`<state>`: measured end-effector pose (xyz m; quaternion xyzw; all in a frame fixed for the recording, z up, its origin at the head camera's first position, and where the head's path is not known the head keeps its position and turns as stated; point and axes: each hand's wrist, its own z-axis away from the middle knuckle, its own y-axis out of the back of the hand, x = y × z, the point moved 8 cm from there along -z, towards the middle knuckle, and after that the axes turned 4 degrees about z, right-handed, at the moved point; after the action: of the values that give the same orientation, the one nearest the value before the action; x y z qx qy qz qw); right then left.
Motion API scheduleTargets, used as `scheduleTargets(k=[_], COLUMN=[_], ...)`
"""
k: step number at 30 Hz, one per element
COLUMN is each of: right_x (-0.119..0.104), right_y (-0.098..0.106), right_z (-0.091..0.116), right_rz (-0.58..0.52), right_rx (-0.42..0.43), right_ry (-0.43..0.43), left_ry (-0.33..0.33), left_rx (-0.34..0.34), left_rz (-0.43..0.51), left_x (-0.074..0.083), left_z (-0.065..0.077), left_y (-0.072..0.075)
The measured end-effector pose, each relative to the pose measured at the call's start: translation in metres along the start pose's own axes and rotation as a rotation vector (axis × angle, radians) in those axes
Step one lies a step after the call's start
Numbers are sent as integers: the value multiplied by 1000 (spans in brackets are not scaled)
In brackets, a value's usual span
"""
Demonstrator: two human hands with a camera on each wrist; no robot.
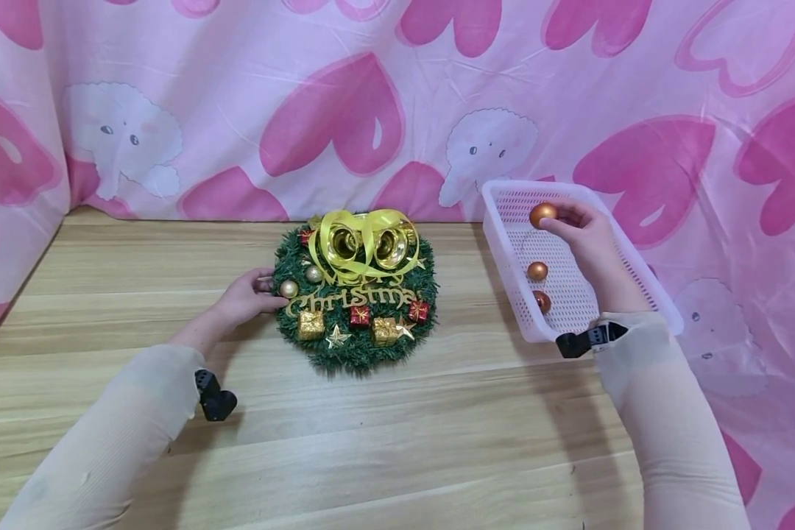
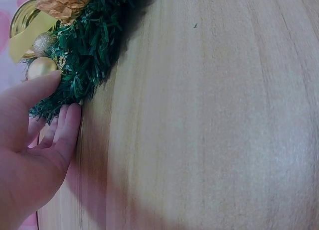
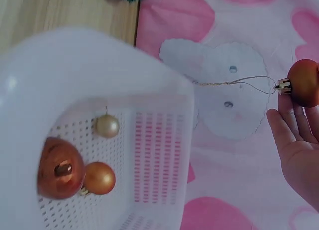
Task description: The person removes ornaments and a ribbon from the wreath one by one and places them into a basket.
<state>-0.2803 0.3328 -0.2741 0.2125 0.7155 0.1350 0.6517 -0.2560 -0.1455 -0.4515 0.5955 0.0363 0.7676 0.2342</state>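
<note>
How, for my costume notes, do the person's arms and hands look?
Long, cream sleeves reach the wrists. The left hand and right hand are gloveless. A small black device sits at each wrist; no cable shows.

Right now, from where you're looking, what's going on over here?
A person is handling Christmas decorations. Their left hand holds the left edge of a decorated wreath lying on the wooden table. Their right hand pinches an orange bauble above the white basket; its hanging loop is free. Inside lie a copper bauble, another orange one and a pale gold one.
</note>
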Motion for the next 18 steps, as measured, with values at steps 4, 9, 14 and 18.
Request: scheduleTargets(k=[4, 9, 14, 18], right_x=[12, 25, 34, 38], right_y=[9, 18, 22, 20], right_z=[-2, -1, 2, 3], right_rz=[62, 147, 245, 296], right_rx=[28, 32, -1, -38], right_ry=[-32, -97, -182, -217], left_ry=[2, 4, 2, -1], left_rx=[-2, -1, -4, -11], left_rz=[1, 6, 10, 13], left_x=[-1, -1, -1, -1], left_z=[0, 0, 0, 0], left_y=[0, 1, 0, -1])
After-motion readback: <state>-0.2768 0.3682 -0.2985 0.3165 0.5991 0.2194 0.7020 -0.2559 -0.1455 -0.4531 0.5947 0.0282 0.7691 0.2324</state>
